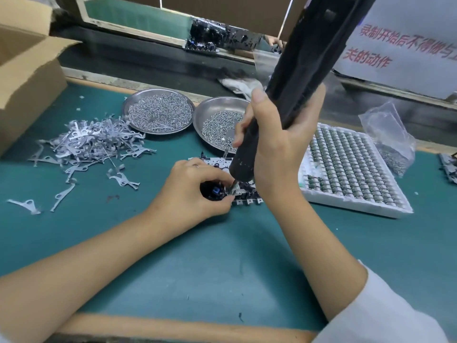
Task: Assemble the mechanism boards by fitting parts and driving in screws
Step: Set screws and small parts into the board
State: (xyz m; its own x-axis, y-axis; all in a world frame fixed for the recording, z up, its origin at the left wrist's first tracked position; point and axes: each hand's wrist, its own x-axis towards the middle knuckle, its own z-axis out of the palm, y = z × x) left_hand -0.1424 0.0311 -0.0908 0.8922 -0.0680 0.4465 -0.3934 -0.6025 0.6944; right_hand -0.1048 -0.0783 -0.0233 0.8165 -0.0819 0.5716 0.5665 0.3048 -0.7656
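A: So, nearest the camera, what shows?

B: Two forearms reach over the green surface; the right one wears a white sleeve

A: And the hands?

B: The left hand has its fingers curled down onto the mechanism board, pinching at a small dark part with a blue piece on the board's near left edge. The right hand is wrapped round a black electric screwdriver, thumb up along the barrel, with the tip pointing down at the board right beside the left fingertips

A: Where does the board lie?

B: Flat on the surface, between the two hands, partly hidden by them

A: What sits around it?

B: Just right of it, a white tray with rows of small round parts. To the left, a loose heap of thin grey metal levers. Behind the board, two metal dishes: the left dish holds many screws, the right dish fewer

A: Farther back?

B: A cardboard box at far left, a clear plastic bag at right, a white cloth behind the dishes, and a white sign with red characters
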